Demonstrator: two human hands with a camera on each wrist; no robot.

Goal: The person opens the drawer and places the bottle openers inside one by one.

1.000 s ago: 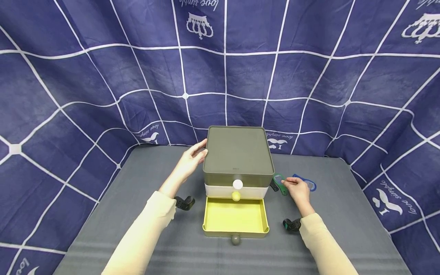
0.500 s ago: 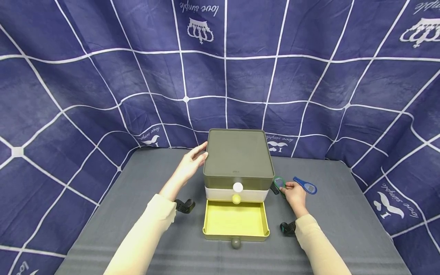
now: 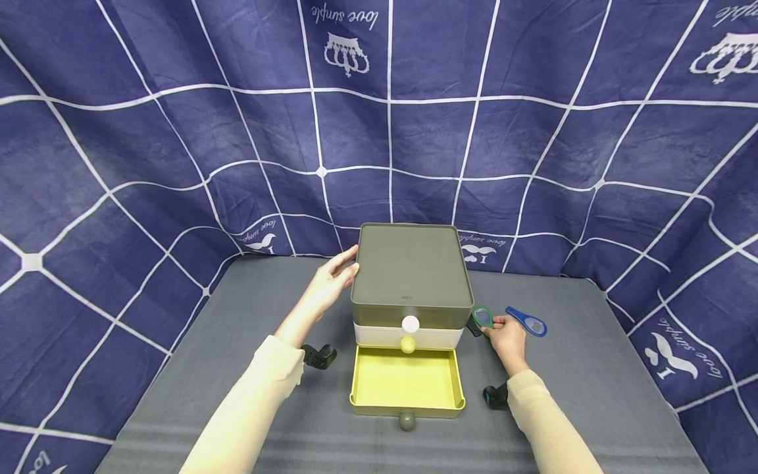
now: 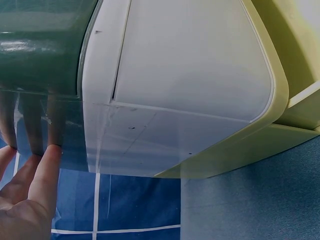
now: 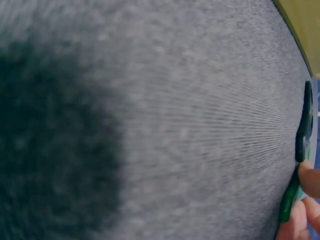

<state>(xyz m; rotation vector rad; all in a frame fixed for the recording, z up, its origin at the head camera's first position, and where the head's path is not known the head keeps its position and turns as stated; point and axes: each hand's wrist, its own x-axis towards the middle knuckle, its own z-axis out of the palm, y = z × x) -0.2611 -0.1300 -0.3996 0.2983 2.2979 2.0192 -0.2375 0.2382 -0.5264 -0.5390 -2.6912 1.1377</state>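
Observation:
A small drawer chest (image 3: 412, 263) with a dark olive top stands mid-table, its yellow bottom drawer (image 3: 406, 378) pulled out. My left hand (image 3: 329, 283) rests against the chest's left side, fingers extended; the left wrist view shows its fingertips (image 4: 54, 150) on the glossy dark side wall. To the right of the chest, my right hand (image 3: 508, 339) pinches the handle of a green bottle opener (image 3: 482, 316) between thumb and fingers. The opener's looped head points away from me. At the right wrist view's edge, the thumb (image 5: 309, 179) overlaps the green handle (image 5: 289, 197).
A blue bottle opener (image 3: 527, 321) lies just beyond my right hand. Beside the chest, a black handle-like piece (image 3: 474, 326) lies partly hidden. The round drawer knob (image 3: 406, 421) juts toward me. A blue patterned curtain (image 3: 379, 131) surrounds the grey table (image 3: 284, 421).
My right hand has slid slightly left and toward me, from the green opener's head to its handle, uncovering the blue opener. My left hand stays on the chest.

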